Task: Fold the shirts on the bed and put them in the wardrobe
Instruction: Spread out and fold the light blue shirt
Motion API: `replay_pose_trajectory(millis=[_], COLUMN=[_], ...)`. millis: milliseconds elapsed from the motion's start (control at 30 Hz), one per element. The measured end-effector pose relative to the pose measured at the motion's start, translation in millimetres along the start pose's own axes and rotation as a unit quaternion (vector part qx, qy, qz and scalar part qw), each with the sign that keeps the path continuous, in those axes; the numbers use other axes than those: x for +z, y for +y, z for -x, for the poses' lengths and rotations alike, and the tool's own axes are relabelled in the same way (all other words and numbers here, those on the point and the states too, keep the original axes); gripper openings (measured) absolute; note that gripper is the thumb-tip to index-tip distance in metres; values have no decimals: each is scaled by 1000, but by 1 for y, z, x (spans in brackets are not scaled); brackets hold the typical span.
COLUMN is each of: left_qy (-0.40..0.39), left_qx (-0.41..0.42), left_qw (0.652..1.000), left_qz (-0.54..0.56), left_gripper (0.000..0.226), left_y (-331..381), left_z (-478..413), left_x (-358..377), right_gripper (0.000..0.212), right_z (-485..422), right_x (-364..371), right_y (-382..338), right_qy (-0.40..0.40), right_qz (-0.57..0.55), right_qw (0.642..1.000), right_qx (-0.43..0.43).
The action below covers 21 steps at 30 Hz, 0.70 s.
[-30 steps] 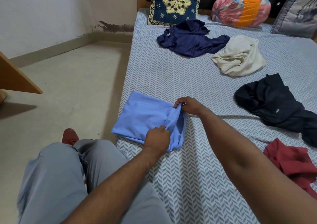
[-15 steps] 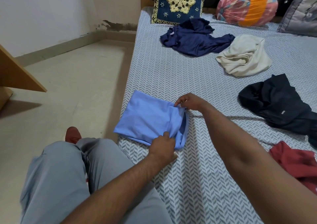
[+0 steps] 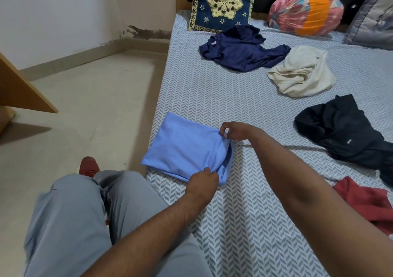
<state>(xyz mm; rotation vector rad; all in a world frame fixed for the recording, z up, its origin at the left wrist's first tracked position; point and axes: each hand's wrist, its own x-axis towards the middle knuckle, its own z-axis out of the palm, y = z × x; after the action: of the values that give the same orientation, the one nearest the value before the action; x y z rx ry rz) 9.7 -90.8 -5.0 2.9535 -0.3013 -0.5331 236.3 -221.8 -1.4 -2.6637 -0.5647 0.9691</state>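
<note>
A light blue shirt (image 3: 185, 147), folded into a rough rectangle, lies near the left edge of the bed (image 3: 244, 213). My left hand (image 3: 203, 180) pinches its near right corner. My right hand (image 3: 232, 130) pinches the far right corner of the same fold. Farther up the bed lie a crumpled navy shirt (image 3: 240, 49), a cream shirt (image 3: 302, 75), a black shirt (image 3: 344, 132) and a dark red shirt (image 3: 365, 200) at the right edge.
Against the headboard lean a blue embroidered cushion (image 3: 223, 2), a pink-and-orange bolster (image 3: 306, 12) and a grey pillow (image 3: 376, 17). A wooden panel (image 3: 19, 89) juts in at the left above the tiled floor (image 3: 85, 111). My grey-trousered legs (image 3: 85, 223) are in the foreground.
The view has shifted slightly. Both hands have stayed at the right edge of the blue shirt, the left one sliding a little nearer along the near corner.
</note>
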Motion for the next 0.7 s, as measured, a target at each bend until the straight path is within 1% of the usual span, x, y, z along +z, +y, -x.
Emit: replay_pose_trajectory(millis=[67, 133, 200, 267, 300, 367, 467, 533, 633, 700], left_qy=[24, 38, 58, 80, 91, 118, 166, 186, 249, 281], left_qx=[7, 8, 4, -1, -4, -8, 5, 26, 54, 65], left_qw=[1000, 999, 998, 996, 995, 993, 984, 978, 961, 946], left_qz=[-2, 17, 25, 27, 26, 29, 66, 90, 107, 145], left_gripper=[24, 24, 22, 19, 17, 19, 32, 43, 36, 29], left_y=[-3, -8, -17, -29, -36, -53, -73, -82, -95, -103], left_z=[2, 7, 12, 19, 23, 29, 44, 56, 76, 90], left_x=[-3, -7, -15, -25, -32, -43, -68, -83, -106, -121], right_gripper=[28, 28, 27, 24, 24, 25, 29, 31, 23, 14], right_z=[4, 12, 20, 34, 41, 55, 80, 96, 124, 147], right_x=[0, -1, -5, -10, -13, -17, -14, -9, -6, -9], right_y=[0, -3, -5, -8, -9, -8, -6, -9, -18, -23], right_qy=[18, 29, 51, 74, 79, 65, 57, 92, 176, 201], right_qz=[-41, -110, -213, -297, -326, -365, -383, -372, -318, -296], right_qw=[999, 994, 976, 952, 941, 929, 920, 918, 923, 922], right_qx=[4, 2, 9, 34, 44, 23, -57, -102, -129, -146])
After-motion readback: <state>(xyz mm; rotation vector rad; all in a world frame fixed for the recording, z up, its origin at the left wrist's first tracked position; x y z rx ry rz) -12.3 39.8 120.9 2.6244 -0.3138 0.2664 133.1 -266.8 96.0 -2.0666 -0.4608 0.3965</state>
